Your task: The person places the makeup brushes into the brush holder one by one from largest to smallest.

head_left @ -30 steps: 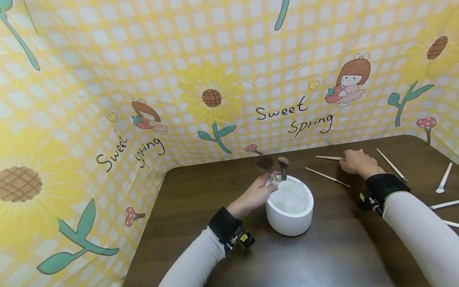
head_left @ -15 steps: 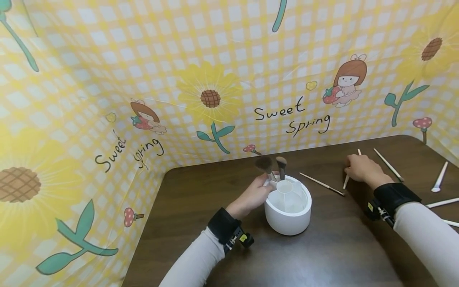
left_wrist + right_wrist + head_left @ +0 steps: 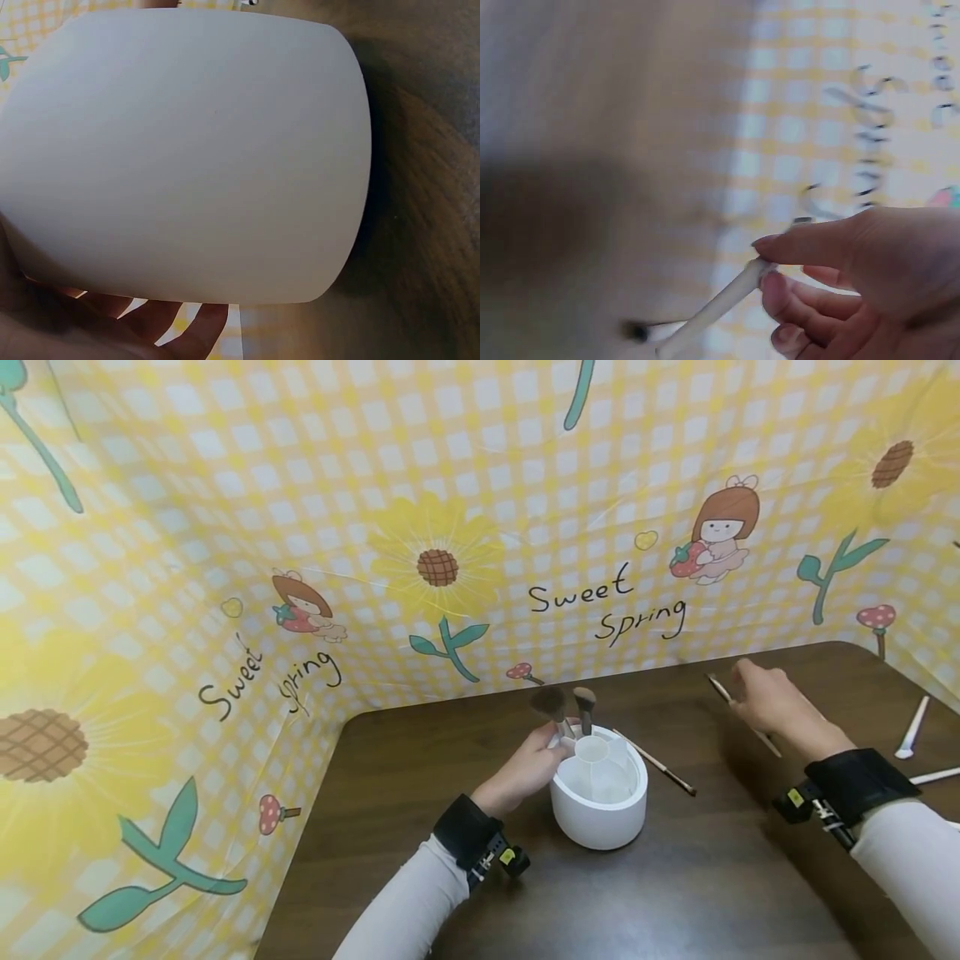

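My left hand (image 3: 517, 777) grips the far left rim of a round white makeup brush holder (image 3: 600, 822) standing on the table. In the left wrist view the holder's smooth side (image 3: 195, 157) covers most of the picture, with fingertips curled along its edge. Two fluffy dark makeup brushes (image 3: 585, 697) stand in the holder by that hand, bristles up. My right hand (image 3: 780, 706) is over the table's far right, thumb and fingertips pinching a slim pale-handled makeup brush (image 3: 712, 307). Another thin brush (image 3: 656, 764) lies on the table just right of the holder.
More white-handled brushes lie at the right, one (image 3: 911, 731) with a flat pale head and another (image 3: 937, 775) cut by the picture's edge. The brown table (image 3: 420, 760) ends against a yellow checked cloth (image 3: 315, 527) hung at the back and left.
My right hand has drawn back to the right while turning the pinched brush to a new slant. The thin brush on the table has shifted left and nearer the holder. My left hand stays put.
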A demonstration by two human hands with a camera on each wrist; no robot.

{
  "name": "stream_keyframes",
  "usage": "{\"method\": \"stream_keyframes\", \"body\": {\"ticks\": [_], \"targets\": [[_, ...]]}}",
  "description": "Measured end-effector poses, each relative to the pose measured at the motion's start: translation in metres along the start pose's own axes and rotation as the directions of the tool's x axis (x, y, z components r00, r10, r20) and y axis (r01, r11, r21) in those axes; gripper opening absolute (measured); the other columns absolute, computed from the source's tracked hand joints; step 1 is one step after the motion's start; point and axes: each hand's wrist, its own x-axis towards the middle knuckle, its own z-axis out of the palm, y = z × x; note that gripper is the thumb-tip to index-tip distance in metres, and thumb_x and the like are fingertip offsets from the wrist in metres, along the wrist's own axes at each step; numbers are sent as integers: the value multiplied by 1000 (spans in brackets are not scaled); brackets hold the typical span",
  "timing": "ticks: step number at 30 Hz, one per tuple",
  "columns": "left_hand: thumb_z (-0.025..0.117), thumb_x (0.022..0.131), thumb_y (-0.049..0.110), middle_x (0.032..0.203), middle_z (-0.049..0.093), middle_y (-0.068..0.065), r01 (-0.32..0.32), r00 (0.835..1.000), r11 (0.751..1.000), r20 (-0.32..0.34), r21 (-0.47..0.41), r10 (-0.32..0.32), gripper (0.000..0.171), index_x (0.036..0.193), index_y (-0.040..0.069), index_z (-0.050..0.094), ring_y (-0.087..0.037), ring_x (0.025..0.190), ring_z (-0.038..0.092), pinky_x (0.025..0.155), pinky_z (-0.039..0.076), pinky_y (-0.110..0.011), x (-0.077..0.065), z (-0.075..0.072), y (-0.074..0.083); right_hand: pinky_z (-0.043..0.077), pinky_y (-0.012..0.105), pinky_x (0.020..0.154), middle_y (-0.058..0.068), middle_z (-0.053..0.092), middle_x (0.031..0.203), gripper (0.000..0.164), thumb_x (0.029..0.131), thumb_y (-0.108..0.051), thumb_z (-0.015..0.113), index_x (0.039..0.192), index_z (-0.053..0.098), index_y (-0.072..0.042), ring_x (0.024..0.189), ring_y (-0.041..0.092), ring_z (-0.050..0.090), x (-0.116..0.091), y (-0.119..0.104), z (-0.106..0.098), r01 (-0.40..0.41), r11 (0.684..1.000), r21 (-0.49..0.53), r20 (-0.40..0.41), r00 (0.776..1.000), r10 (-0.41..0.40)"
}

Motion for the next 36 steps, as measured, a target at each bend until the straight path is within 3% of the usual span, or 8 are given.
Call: {"method": "stream_keyframes", "body": {"ticks": [6,9,14,17,19,25,31,36], "targets": [[41,95,11,137,45,1,13,1000,1000,8,-6,-13,40,135,15,43,-14,122,38,102,30,-50,0,1,2,47,52,71,24,62,95,36,90,-18,59,115,53,8,85,36,58,-6,-44,-33,50,991,128,-184,983,-25],[40,95,11,137,44,0,9,1000,1000,9,-7,-9,40,135,14,43,-15,123,38,102,29,-52,0,0,3,50,40,70,20,64,96,33,90,-24,61,110,58,2,85,29,61,-10,-69,-43,106,968,226,-271,962,-42],[40,95,11,136,45,1,18,1000,1000,0,-1,-18,40,135,15,43,-14,122,37,102,29,-51,0,0,3,50,20,57,13,66,89,20,89,-21,63,99,60,-4,75,21,64,-17,-113,-47,268,859,436,-372,923,-99],[40,95,11,137,44,0,18,1000,1000,-6,-1,-18,40,135,14,43,-15,122,37,102,30,-51,0,1,3,51,22,57,9,67,87,13,90,-18,62,99,61,-8,73,22,64,-19,-131,-41,339,791,508,-374,915,-152],[40,95,11,137,44,-1,23,1000,1000,-7,0,-23,41,136,12,42,-16,123,37,102,30,-51,-1,1,4,52,24,58,7,67,87,12,91,-17,61,99,61,-9,73,20,64,-20,-138,-35,354,771,529,-359,917,-174],[40,93,11,138,44,-3,38,999,999,-11,-13,-38,42,135,8,43,-19,124,37,103,29,-52,-4,1,4,52,27,57,6,68,84,11,91,-16,61,97,64,-7,70,15,64,-18,-147,-9,369,765,528,-315,922,-227],[42,92,9,136,46,-5,47,998,999,-30,-7,-47,41,133,8,45,-19,121,40,101,32,-50,-8,-1,5,52,31,58,4,68,78,16,91,-26,61,90,68,-12,67,10,61,-18,-150,18,345,824,450,-242,935,-260],[40,92,4,136,45,-10,42,999,999,-23,-11,-42,42,134,3,43,-22,120,41,100,34,-49,-12,-4,7,52,32,61,1,67,88,20,90,-29,63,99,69,-13,73,11,60,-20,-148,31,329,847,418,-177,944,-279]]}}
